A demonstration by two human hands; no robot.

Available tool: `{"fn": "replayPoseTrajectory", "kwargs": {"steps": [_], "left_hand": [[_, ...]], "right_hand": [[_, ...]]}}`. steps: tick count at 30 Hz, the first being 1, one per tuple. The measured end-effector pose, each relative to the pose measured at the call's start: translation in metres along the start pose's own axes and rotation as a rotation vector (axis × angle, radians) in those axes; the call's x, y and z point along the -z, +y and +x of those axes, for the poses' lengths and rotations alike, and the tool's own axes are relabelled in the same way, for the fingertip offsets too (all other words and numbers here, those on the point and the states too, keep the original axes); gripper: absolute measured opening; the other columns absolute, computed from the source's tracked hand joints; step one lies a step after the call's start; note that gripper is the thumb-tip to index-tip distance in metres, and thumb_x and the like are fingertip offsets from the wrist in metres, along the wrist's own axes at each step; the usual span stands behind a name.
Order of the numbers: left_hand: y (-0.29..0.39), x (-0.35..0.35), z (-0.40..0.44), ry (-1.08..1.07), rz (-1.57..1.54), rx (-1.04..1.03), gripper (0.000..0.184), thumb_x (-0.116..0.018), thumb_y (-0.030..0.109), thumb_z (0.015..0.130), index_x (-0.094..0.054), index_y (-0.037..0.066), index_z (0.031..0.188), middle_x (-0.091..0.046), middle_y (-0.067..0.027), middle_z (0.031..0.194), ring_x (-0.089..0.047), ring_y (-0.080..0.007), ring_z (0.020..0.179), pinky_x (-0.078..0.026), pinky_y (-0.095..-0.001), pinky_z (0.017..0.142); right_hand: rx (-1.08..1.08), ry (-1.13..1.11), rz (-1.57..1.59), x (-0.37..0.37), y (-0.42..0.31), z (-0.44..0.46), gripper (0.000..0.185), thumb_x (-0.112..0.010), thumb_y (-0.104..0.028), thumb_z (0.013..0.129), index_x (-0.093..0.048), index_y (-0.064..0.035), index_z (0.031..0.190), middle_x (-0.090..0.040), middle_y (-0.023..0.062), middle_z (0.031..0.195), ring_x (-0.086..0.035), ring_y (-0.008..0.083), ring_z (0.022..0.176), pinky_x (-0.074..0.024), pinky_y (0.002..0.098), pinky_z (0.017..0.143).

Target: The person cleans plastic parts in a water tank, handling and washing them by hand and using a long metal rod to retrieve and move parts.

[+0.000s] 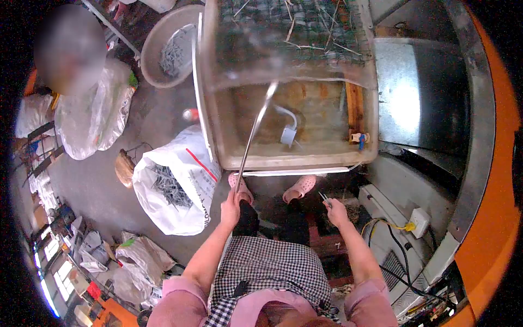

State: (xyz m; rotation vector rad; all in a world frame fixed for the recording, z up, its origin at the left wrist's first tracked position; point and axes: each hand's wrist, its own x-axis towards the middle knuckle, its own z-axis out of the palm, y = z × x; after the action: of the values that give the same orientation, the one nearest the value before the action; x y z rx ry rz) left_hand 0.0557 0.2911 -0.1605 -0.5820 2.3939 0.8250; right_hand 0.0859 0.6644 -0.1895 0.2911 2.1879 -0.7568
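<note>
My left hand [230, 211] is closed around the lower end of a long thin metal rod [252, 136], which slants up and away over the tub, its far end blurred. At the right, my right hand [336, 212] grips a small tool with two thin metal tips [324, 198]; its exact kind is unclear. In front of me stands a large plastic tub [299, 161] with water in its near part. A white pipe fitting [289, 135] sits in the water. Green mesh [321, 46] with thin pale strands covers the far part.
A white sack [190, 215] of grey strips and a round basin [155, 76] with similar pieces stand left. Farther left are plastic bags [95, 117] near a blurred person. A metal chute [397, 90], a white socket [418, 223] and dark cables [402, 245] are on the right.
</note>
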Motion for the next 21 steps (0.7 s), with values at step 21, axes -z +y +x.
{"fn": "replayPoseTrajectory", "kwargs": {"steps": [21], "left_hand": [[0.0, -0.045, 0.111, 0.116, 0.083, 0.008, 0.027, -0.039, 0.031, 0.088, -0.043, 0.009, 0.104, -0.057, -0.0259, 0.079, -0.054, -0.0451, 0.075, -0.04, -0.0527, 0.064]], "right_hand": [[-0.002, 0.117, 0.114, -0.004, -0.02, 0.057, 0.015, -0.049, -0.014, 0.083, -0.057, -0.0049, 0.092, -0.057, 0.0176, 0.084, -0.054, 0.036, 0.08, -0.042, 0.0407, 0.07]]}}
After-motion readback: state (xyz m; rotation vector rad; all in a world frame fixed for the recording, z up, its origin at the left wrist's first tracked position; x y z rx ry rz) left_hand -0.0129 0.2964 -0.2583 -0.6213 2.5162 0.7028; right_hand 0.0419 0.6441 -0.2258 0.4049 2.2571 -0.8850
